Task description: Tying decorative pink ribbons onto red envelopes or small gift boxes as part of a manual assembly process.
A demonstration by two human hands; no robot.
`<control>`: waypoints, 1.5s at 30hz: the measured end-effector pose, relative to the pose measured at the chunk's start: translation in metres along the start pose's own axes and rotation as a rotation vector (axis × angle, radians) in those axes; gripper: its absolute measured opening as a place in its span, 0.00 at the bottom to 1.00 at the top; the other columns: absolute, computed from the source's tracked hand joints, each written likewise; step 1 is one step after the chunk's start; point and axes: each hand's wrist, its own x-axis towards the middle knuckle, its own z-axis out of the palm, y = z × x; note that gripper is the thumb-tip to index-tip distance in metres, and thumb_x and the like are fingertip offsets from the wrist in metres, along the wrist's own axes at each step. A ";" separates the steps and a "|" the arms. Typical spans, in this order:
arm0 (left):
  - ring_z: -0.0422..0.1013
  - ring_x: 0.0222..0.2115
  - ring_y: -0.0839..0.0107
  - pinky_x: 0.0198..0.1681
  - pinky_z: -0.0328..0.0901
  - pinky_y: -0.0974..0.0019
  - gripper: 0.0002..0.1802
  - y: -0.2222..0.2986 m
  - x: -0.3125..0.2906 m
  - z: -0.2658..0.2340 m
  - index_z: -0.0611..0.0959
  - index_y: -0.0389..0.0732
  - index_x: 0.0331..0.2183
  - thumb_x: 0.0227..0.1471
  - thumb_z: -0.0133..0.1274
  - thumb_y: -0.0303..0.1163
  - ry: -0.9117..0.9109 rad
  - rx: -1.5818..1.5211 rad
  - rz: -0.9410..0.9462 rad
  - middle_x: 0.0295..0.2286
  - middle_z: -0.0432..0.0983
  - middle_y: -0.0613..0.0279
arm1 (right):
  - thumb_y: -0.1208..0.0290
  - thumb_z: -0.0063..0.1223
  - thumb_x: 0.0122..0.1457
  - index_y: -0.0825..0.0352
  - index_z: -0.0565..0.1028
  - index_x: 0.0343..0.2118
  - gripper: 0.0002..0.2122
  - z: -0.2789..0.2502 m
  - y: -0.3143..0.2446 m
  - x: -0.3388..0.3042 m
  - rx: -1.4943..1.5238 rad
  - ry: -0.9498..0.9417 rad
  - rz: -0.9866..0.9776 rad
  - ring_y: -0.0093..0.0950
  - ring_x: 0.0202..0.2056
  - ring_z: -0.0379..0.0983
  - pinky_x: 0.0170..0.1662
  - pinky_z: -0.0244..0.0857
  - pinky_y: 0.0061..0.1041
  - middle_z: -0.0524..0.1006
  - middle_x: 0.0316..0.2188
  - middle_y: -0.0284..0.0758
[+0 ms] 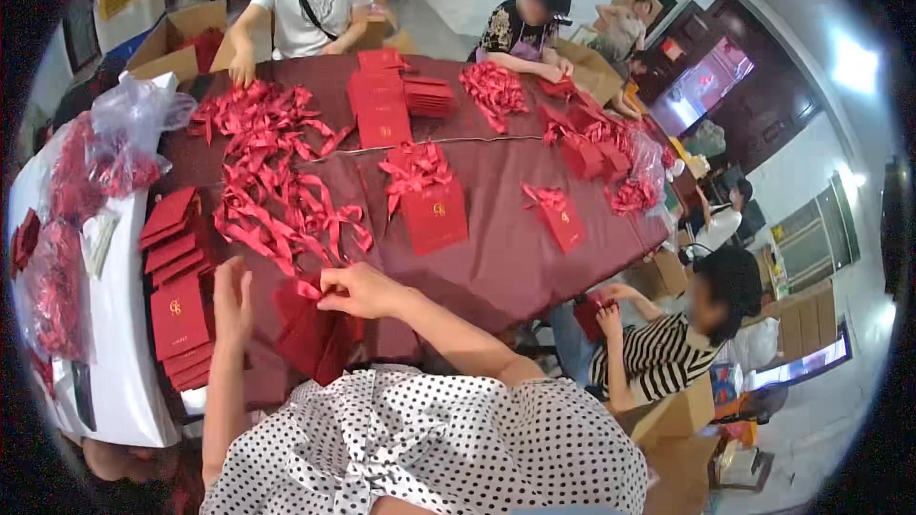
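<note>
My right hand [364, 290] is closed in a pinch on a red ribbon [307, 288], at the top of a dark red gift bag [310, 329] close to my body. To the left of that bag, my left hand [232, 298] is raised with its fingers stretched upward, apart from the bag and holding nothing that I can see. Just beyond my hands spreads a tangled heap of red ribbons [262, 195]. Beside my left hand lies a fanned stack of red gift bags [179, 315] with small gold print.
A dark red cloth [496, 277] covers the table. Red bags with ribbons [434, 215] lie mid-table, with a bag stack [382, 105] beyond. Clear plastic bags [62, 277] of red goods line the left. Several people work around the table; a person in stripes [658, 353] sits right.
</note>
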 end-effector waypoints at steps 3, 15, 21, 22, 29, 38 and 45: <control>0.61 0.37 0.63 0.44 0.55 0.64 0.06 0.077 -0.018 -0.003 0.74 0.37 0.30 0.48 0.46 0.28 -0.485 -0.046 0.220 0.31 0.67 0.57 | 0.65 0.57 0.48 0.67 0.70 0.28 0.11 0.003 0.004 -0.012 -0.028 0.045 0.002 0.29 0.24 0.72 0.28 0.62 0.29 0.73 0.20 0.39; 0.60 0.37 0.56 0.43 0.57 0.60 0.09 0.071 -0.020 0.011 0.70 0.36 0.21 0.34 0.55 0.22 -0.533 0.019 0.399 0.29 0.66 0.56 | 0.63 0.59 0.47 0.64 0.70 0.37 0.16 -0.013 0.003 -0.025 0.021 0.073 0.183 0.30 0.26 0.72 0.30 0.63 0.29 0.75 0.23 0.38; 0.61 0.32 0.67 0.37 0.56 0.67 0.09 0.034 -0.005 -0.012 0.68 0.36 0.19 0.37 0.53 0.25 -0.428 -0.090 -0.059 0.23 0.64 0.60 | 0.71 0.60 0.47 0.66 0.68 0.33 0.14 -0.063 0.018 -0.069 0.249 0.148 0.175 0.20 0.28 0.70 0.33 0.63 0.20 0.73 0.22 0.30; 0.61 0.32 0.70 0.37 0.56 0.69 0.09 0.027 -0.007 -0.015 0.68 0.36 0.19 0.39 0.53 0.26 -0.456 -0.103 -0.143 0.23 0.64 0.62 | 0.76 0.58 0.48 0.66 0.67 0.30 0.10 -0.070 0.016 -0.075 0.331 0.127 0.138 0.16 0.25 0.67 0.29 0.61 0.16 0.70 0.20 0.25; 0.63 0.32 0.75 0.38 0.57 0.73 0.08 0.021 -0.021 0.008 0.72 0.37 0.21 0.41 0.56 0.28 -0.558 -0.292 -0.349 0.27 0.67 0.66 | 0.80 0.54 0.51 0.69 0.72 0.32 0.06 -0.056 0.012 -0.078 0.756 0.192 0.149 0.15 0.27 0.69 0.30 0.63 0.14 0.74 0.26 0.29; 0.63 0.25 0.84 0.31 0.58 0.81 0.07 0.049 -0.027 0.008 0.74 0.42 0.24 0.41 0.57 0.24 -0.555 -0.636 -0.758 0.22 0.68 0.75 | 0.82 0.52 0.50 0.70 0.72 0.24 0.02 -0.014 -0.031 -0.019 0.255 0.266 -0.312 0.20 0.29 0.69 0.32 0.62 0.17 0.73 0.29 0.35; 0.68 0.28 0.83 0.32 0.63 0.77 0.08 0.023 -0.033 0.010 0.77 0.41 0.31 0.46 0.55 0.32 -0.705 -0.948 -0.648 0.27 0.73 0.73 | 0.73 0.49 0.56 0.66 0.71 0.30 0.03 0.023 -0.020 0.003 0.772 0.246 0.263 0.16 0.20 0.67 0.21 0.62 0.15 0.73 0.21 0.29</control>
